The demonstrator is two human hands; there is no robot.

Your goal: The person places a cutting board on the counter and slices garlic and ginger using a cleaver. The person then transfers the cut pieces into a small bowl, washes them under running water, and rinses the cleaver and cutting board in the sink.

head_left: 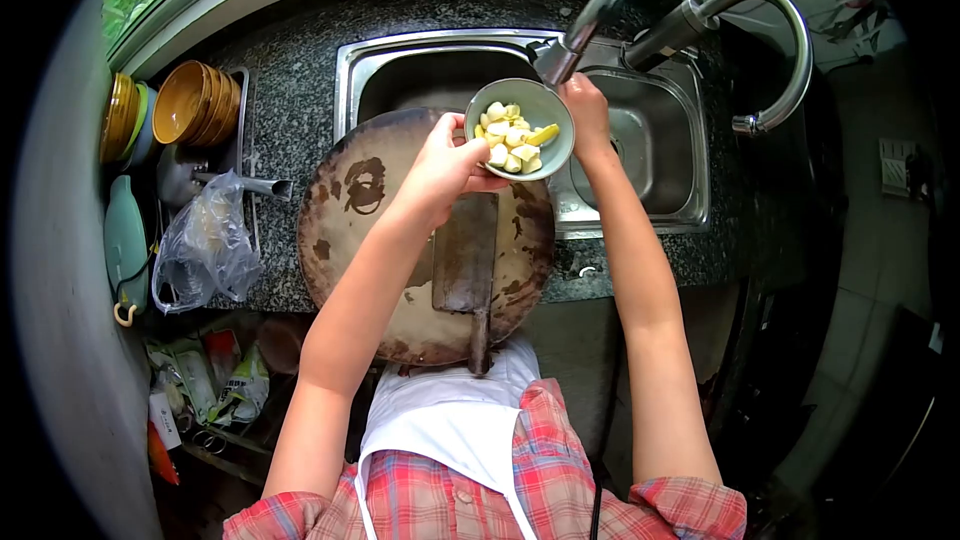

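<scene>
My left hand (442,168) grips the near left rim of a small grey-green bowl (558,152), thumb on its rim. Peeled garlic cloves (512,138) and a few longer yellow pieces (543,135) lie in it. The bowl is above the far edge of a round wooden chopping board (365,260), under the tap spout (558,62). Beyond the bowl's right side, my right hand (586,108) is curled closed close to the spout; what its fingers hold is hidden. A cleaver (464,260) lies on the board, its handle toward my body.
A double steel sink (690,208) sits behind the board, with a second curved tap (800,50) at its right. Stacked brown bowls (185,105), a clear plastic bag (208,250) and a green lid-like item (127,235) crowd the left counter. The board overhangs the counter's front edge.
</scene>
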